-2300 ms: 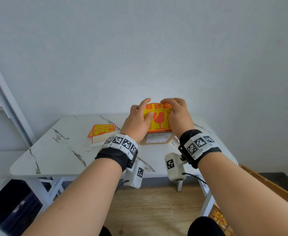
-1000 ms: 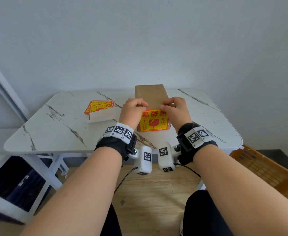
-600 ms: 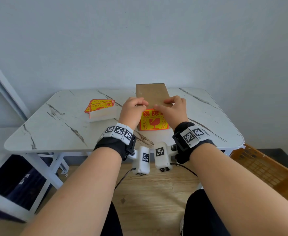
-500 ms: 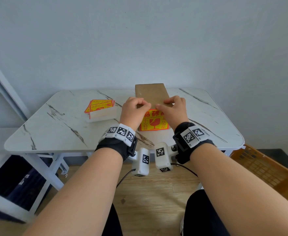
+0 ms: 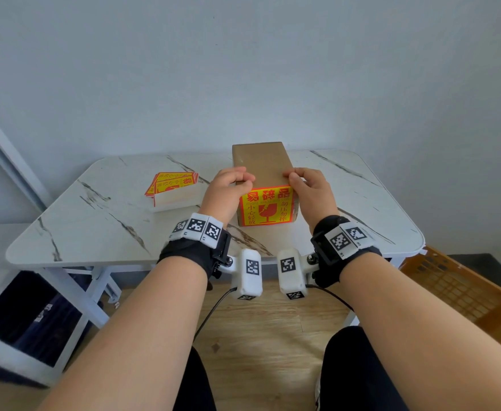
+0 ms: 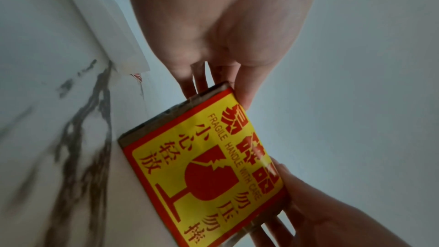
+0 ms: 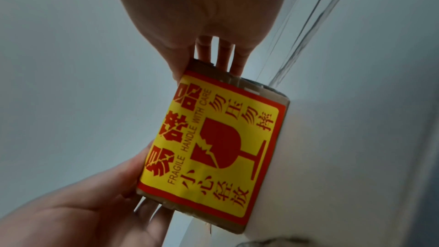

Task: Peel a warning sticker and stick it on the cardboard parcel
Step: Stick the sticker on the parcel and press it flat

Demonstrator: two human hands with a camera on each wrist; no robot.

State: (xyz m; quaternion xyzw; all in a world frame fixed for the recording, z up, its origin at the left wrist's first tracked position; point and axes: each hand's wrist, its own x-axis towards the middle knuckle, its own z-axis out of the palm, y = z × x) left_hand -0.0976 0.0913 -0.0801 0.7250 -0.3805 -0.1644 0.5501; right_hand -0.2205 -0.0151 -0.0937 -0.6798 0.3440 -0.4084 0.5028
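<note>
The brown cardboard parcel (image 5: pixel 261 161) lies lengthwise on the white marble table (image 5: pixel 95 232). A yellow and red fragile sticker (image 5: pixel 266 206) covers its near end face and looks flat. My left hand (image 5: pixel 228 188) grips the parcel's near left top corner, thumb on the top edge. My right hand (image 5: pixel 311 188) grips the near right top corner the same way. In the left wrist view the left hand (image 6: pixel 221 89) has its fingers down the parcel's side beside the sticker (image 6: pixel 206 172). The right wrist view shows the right hand (image 7: pixel 204 63) likewise at the sticker (image 7: pixel 213 144).
A stack of the same stickers (image 5: pixel 173 183) lies on a small white box (image 5: pixel 175 200) at the left of the table. An orange basket (image 5: pixel 462 289) stands on the floor at the right. A white frame (image 5: pixel 3 161) leans at the far left.
Both hands have slid apart along the sticker's top edge, from near its middle out to the parcel's corners. The parcel has stayed put over the last second.
</note>
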